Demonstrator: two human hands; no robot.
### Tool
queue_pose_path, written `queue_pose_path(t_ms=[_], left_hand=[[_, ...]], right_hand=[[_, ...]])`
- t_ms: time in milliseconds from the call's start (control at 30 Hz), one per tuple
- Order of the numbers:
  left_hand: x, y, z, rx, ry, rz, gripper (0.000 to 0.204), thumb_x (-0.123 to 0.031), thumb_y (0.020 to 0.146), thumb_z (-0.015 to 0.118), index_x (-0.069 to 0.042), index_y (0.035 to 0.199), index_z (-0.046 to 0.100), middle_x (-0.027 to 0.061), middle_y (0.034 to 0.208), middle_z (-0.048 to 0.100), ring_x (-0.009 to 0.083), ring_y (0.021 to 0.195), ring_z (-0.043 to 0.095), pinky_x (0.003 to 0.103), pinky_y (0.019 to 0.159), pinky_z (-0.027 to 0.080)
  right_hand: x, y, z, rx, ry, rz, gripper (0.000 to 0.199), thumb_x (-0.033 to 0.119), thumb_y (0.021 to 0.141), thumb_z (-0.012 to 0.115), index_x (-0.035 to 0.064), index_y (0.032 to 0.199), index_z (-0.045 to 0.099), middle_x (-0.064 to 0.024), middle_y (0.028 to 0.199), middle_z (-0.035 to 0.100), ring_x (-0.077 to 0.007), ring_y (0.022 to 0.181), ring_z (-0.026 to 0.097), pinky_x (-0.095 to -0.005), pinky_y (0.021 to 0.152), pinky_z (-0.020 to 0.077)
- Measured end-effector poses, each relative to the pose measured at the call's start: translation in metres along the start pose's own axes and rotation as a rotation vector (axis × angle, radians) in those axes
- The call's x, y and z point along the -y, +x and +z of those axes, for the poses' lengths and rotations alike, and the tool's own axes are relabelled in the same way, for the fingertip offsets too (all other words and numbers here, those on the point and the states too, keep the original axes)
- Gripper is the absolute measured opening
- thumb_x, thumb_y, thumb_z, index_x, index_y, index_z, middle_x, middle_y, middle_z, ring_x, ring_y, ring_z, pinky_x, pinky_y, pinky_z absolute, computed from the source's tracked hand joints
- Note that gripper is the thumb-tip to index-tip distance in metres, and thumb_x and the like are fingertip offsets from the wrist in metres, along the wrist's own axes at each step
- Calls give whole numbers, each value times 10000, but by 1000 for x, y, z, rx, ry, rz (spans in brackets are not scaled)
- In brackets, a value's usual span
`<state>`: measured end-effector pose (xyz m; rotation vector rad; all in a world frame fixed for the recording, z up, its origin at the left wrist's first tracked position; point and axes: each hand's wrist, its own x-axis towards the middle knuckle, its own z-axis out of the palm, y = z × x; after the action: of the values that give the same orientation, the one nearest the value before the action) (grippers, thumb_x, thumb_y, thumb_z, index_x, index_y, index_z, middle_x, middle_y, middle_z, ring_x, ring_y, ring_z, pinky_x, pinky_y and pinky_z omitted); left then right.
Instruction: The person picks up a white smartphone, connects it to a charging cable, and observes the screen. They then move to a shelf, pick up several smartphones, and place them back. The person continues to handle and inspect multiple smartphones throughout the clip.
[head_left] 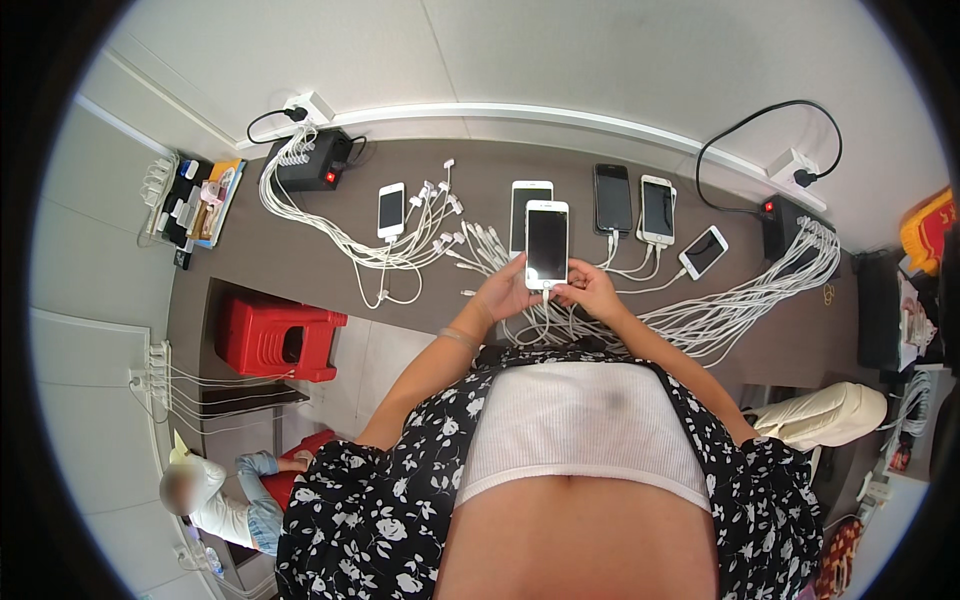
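My left hand (504, 290) is closed around the lower left side of a white-framed smartphone (547, 240) with a dark screen. My right hand (592, 291) pinches the white charging cable (547, 296) at the phone's bottom edge, where the plug meets the phone. Partly hidden behind the held phone lies another white phone (531, 190). To its right are a black phone (612, 198), a white-framed phone (657, 210) resting on another, and a tilted white phone (704, 252), all with cables at their lower ends. Farther left lies a small white phone (391, 211) on a cable.
Black charging hubs stand at left (311, 162) and right (798, 232), with bundles of white cables (715, 320) across the brown table (320, 260). Loose wide connectors (447, 197) lie left of the phones. A red stool (275, 335) stands below; another person (225, 505) sits at lower left.
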<state>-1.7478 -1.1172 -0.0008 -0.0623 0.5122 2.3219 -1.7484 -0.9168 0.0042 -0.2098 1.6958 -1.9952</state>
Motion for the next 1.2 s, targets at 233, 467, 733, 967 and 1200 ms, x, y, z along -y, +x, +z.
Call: queue_pose_path(t_ms=[233, 467, 733, 967, 1200], left_hand=[[0, -1, 4, -9, -5, 5, 469, -362, 948, 314, -30, 1276, 364, 136, 1246, 472, 256, 1124, 490, 415, 947, 416], [0, -1, 4, -44, 14, 10, 469, -362, 945, 324, -28, 1271, 366, 137, 1244, 473, 258, 1128, 487, 419, 966, 398], [1, 0, 2, -47, 18, 16, 466, -352, 951, 307, -24, 1279, 356, 145, 1249, 467, 259, 1129, 487, 406, 950, 418], [2, 0, 0, -49, 29, 16, 470, -352, 953, 298, -21, 1282, 352, 146, 1251, 465, 259, 1124, 492, 403, 947, 423], [1, 1, 1, -48, 49, 10, 480, -362, 951, 301, -20, 1284, 351, 145, 1253, 463, 260, 1122, 493, 407, 945, 423]], right_hand=[[-1, 1, -1, 0, 30, 15, 421, 57, 781, 648, 10, 1167, 485, -75, 803, 631, -120, 697, 602, -234, 585, 517], [-2, 1, -2, 19, 23, 27, 400, 43, 801, 619, 11, 1173, 474, -52, 856, 629, -110, 747, 613, -205, 587, 502], [-5, 2, -2, 9, 48, 25, 423, 40, 790, 634, 13, 1179, 472, -57, 837, 618, -123, 733, 611, -223, 594, 515], [-6, 1, -2, 10, 32, 11, 407, 32, 798, 619, -1, 1175, 470, -51, 850, 625, -102, 729, 606, -199, 583, 506], [-4, 1, -2, 4, 33, 14, 409, 32, 794, 625, 1, 1172, 474, -51, 853, 619, -107, 742, 605, -210, 592, 509]])
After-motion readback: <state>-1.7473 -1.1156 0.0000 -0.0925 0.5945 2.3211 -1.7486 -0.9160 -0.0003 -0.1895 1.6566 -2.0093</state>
